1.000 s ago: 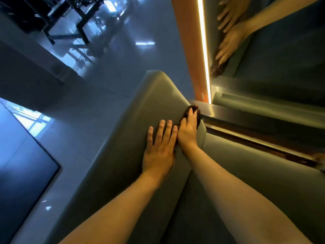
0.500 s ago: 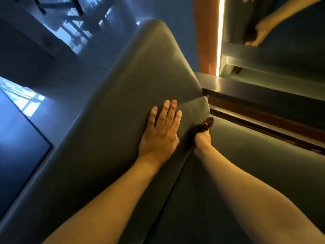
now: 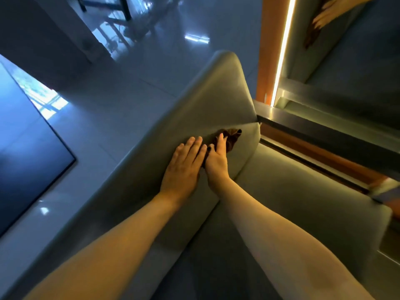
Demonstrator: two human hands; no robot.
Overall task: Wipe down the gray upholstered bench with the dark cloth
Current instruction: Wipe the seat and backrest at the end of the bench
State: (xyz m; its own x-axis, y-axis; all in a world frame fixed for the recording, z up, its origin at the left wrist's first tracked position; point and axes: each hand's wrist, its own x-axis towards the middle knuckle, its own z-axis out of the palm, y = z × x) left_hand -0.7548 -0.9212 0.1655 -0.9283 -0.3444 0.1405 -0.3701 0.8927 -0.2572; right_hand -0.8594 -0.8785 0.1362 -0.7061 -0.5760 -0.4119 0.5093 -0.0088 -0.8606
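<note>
A glossy pale tiled floor (image 3: pixel 134 87) fills the upper left, with a bright window reflection (image 3: pixel 43 96) and a short streak of reflected ceiling light (image 3: pixel 197 37) on it. A dark blue flat panel (image 3: pixel 26 148) lies along the left edge. Dark furniture legs (image 3: pixel 121 7) stand at the top. To the right, a glowing light strip (image 3: pixel 283 50) runs beside an orange panel (image 3: pixel 266 61), with a mirrored surface (image 3: pixel 357 72) just beyond it. Below these, a brushed metal ledge (image 3: pixel 303 118) sits above a wood-toned band (image 3: pixel 324 152).
</note>
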